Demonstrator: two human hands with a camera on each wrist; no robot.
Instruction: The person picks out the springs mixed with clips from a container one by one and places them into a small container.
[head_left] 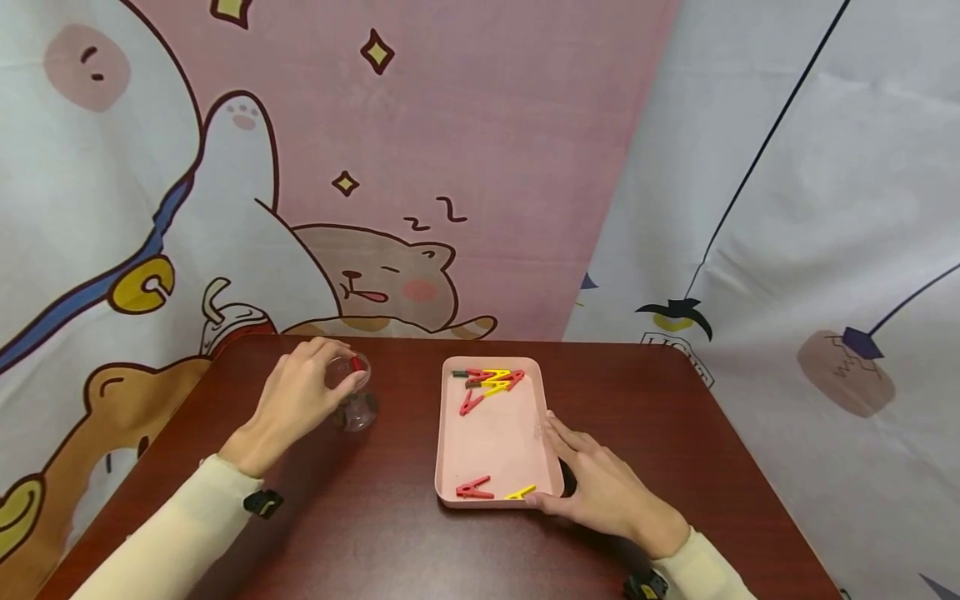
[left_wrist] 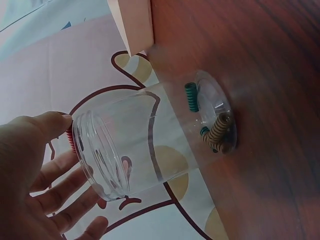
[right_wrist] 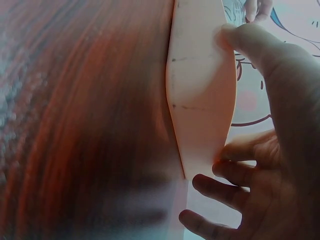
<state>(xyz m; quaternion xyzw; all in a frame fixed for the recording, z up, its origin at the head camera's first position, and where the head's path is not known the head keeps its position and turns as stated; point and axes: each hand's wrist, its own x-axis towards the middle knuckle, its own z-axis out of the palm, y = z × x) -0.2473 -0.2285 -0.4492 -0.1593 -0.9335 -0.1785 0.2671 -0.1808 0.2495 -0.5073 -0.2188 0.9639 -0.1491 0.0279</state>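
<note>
Head view: clips [head_left: 472, 493] in pink tray [head_left: 495, 450], cartoon cloth [head_left: 487, 125] behind table [head_left: 375, 500]; pinches red spring [head_left: 356, 364] at mouth of jar [head_left: 358, 412] with left hand [head_left: 302, 387], touches tray with spread right hand [head_left: 603, 483].

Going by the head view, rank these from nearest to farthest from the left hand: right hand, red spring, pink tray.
1. Red spring: held by the left hand, at the clear jar's mouth.
2. Pink tray: right of the jar.
3. Right hand: at the tray's right edge.
</note>
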